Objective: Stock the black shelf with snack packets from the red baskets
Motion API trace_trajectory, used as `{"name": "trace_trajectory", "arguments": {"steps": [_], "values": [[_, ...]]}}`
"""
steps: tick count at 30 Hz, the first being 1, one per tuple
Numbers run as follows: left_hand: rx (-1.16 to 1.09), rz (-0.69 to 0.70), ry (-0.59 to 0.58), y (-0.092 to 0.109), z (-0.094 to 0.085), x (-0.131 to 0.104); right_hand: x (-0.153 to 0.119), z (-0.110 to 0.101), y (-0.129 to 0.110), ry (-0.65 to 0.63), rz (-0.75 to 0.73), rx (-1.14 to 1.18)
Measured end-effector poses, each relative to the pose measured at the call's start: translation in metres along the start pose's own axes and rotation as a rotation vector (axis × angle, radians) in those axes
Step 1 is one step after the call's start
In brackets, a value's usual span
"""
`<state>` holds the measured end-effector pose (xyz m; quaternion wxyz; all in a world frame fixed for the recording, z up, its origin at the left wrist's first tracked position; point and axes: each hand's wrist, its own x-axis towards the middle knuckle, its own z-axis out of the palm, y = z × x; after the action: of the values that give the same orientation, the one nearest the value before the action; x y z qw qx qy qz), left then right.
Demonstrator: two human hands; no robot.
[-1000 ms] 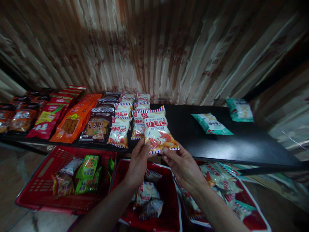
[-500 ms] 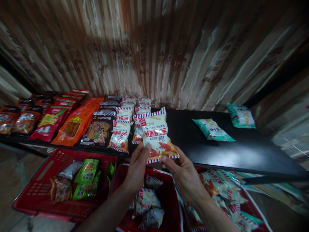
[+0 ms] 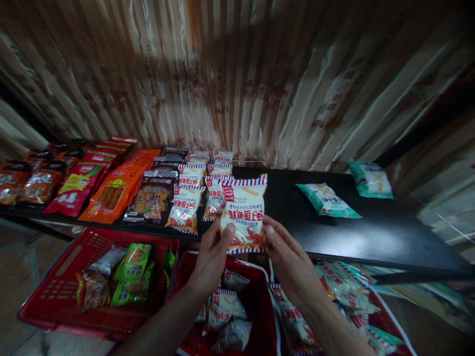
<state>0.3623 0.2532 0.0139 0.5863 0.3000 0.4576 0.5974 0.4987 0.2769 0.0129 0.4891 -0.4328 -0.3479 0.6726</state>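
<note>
Black shelf (image 3: 374,232) as landmark. White squid-and-shrimp snack bag (image 3: 244,210), edges striped red and blue, held at the shelf's front edge, near mid-length, printed face to the camera. Left hand (image 3: 210,254) clamped on its lower left corner, thumb pressed flat on the front. Right hand (image 3: 287,257) at the bag's lower right edge, fingertips against it; cannot tell whether they pinch the film or only steady it.

On the shelf, left of its middle: matching striped bags (image 3: 184,208) in two columns running front to back, the right-hand one partly hidden by the held bag. Further toward the shelf's left end, in order: brown potato-chip bags (image 3: 150,198), orange pouches (image 3: 115,190), red pouches (image 3: 76,185), black-and-orange bags (image 3: 42,183). On the shelf's right half, two teal-and-white bags (image 3: 328,200), lying apart, one farther back.

Below the shelf's front: left red basket (image 3: 48,306) with green packets (image 3: 134,262); middle red basket (image 3: 264,301) and right red basket (image 3: 395,324), both holding more striped bags. Behind the shelf, a pleated curtain (image 3: 260,74).
</note>
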Motion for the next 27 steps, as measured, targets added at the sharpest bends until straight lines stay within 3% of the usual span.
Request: {"name": "trace_trajectory", "arguments": {"steps": [4, 16, 22, 25, 27], "values": [[0.057, -0.006, -0.102, -0.004, 0.001, 0.0, 0.003, -0.003, -0.005, -0.003, -0.022, -0.001], [0.187, 0.033, -0.256, -0.017, 0.001, -0.001, 0.006, -0.005, -0.01, 0.104, 0.028, 0.136], [0.119, 0.021, -0.2, -0.021, 0.006, -0.014, 0.005, -0.001, -0.008, 0.094, 0.009, 0.13], [0.172, 0.009, -0.131, -0.027, 0.006, -0.024, 0.007, -0.001, -0.004, 0.058, 0.026, 0.071], [0.227, 0.008, -0.095, -0.028, 0.003, -0.028, 0.01, -0.003, -0.003, 0.108, -0.043, -0.022]]}}
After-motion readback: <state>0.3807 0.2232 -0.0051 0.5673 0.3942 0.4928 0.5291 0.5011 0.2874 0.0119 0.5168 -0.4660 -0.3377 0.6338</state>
